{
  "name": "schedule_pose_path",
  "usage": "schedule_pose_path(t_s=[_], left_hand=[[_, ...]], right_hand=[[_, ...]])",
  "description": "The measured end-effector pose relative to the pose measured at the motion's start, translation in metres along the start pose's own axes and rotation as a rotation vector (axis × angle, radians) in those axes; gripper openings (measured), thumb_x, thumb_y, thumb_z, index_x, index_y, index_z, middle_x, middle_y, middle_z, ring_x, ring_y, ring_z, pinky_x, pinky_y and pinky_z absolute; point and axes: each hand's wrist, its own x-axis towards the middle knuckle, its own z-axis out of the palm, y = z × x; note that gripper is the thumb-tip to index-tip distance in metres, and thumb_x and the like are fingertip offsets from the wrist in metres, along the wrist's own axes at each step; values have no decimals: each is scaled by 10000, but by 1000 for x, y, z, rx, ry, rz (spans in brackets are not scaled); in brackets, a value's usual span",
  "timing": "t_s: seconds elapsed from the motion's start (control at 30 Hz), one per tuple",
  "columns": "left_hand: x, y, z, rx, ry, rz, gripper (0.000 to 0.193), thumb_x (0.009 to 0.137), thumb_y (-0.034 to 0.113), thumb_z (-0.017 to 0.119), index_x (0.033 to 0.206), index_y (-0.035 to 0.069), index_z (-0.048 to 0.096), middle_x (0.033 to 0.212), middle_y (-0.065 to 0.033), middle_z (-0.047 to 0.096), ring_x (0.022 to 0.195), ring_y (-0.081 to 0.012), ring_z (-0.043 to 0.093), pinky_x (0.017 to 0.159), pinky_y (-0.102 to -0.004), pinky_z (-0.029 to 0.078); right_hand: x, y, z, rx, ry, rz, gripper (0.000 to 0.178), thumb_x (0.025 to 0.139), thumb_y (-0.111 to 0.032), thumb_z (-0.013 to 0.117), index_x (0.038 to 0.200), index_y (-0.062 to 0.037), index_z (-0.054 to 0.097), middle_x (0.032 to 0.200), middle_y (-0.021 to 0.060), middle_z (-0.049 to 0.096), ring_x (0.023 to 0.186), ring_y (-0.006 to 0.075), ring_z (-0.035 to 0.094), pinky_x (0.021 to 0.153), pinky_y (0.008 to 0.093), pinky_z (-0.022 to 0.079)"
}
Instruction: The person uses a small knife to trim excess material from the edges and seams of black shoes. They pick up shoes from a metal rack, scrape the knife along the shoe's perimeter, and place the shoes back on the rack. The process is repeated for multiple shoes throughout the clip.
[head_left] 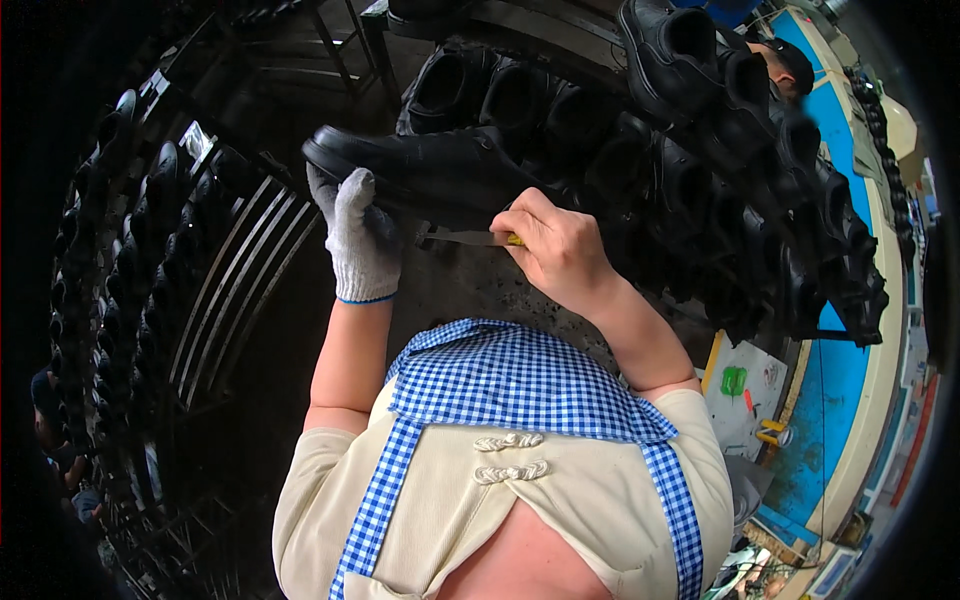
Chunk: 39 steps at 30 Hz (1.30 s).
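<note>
My left hand (358, 235), in a white knitted glove with a dark palm, is closed around the toe end of a black shoe (430, 165). The shoe lies sideways in front of me, its toe to the left. My bare right hand (550, 245) grips a knife (465, 237) by its handle, of which a bit of yellow shows. Its thin metal blade points left below the shoe's sole edge, toward the gloved hand. A dark bit shows by the blade's tip; I cannot tell whether the blade touches the sole.
Rows of black shoes (690, 190) fill a rack ahead and to the right. More shoes (130, 230) stand on racks at the left, near curved metal bars (235, 290). Along the right runs a blue-topped bench (815, 400). Another person's dark cap (790, 65) shows at the far right.
</note>
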Motion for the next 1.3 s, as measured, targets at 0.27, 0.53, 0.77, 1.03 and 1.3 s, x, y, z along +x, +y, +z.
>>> schedule_pose_path(t_s=[0.27, 0.53, 0.77, 1.03, 1.3], left_hand=[[22, 5, -34, -128, -33, -99, 679, 844, 264, 643, 1466, 231, 374, 1339, -57, 509, 1232, -230, 515, 1073, -435, 426], [15, 11, -2, -108, -67, -90, 639, 768, 501, 698, 1274, 127, 588, 1260, -83, 605, 1189, -270, 546, 1010, -482, 446], [-1, 26, 51, -113, -364, -65, 690, 898, 466, 642, 1443, 96, 439, 1419, -128, 526, 1315, -291, 495, 1122, -489, 365], [-23, -8, 58, 137, -637, -223, 565, 951, 323, 610, 1395, 8, 457, 1303, -166, 596, 1208, -295, 577, 1045, -487, 447], [-29, -23, 61, 286, -700, -99, 442, 962, 115, 611, 1367, -13, 489, 1291, -128, 606, 1197, -213, 576, 1054, -364, 450]], right_hand=[[-46, 25, -42, 783, -231, 467, 239, 888, -267, 756, 956, -59, 660, 753, 47, 630, 628, 100, 591, 561, 207, 462], [-50, 14, 4, 1103, 159, 558, 729, 832, -445, 775, 1382, -79, 467, 831, 71, 674, 679, 158, 663, 601, 260, 534], [-67, -8, -18, 1524, 375, 608, 813, 702, -91, 863, 1388, -5, 437, 1171, 155, 642, 714, 167, 684, 521, 253, 561], [26, 36, -6, 545, 959, 187, 892, 732, -82, 859, 1432, 48, 321, 1317, 197, 519, 1171, 240, 575, 961, 336, 497], [30, 70, 20, 667, 773, 509, 482, 898, -107, 730, 1321, -27, 513, 990, 82, 690, 741, 70, 616, 666, 210, 485]])
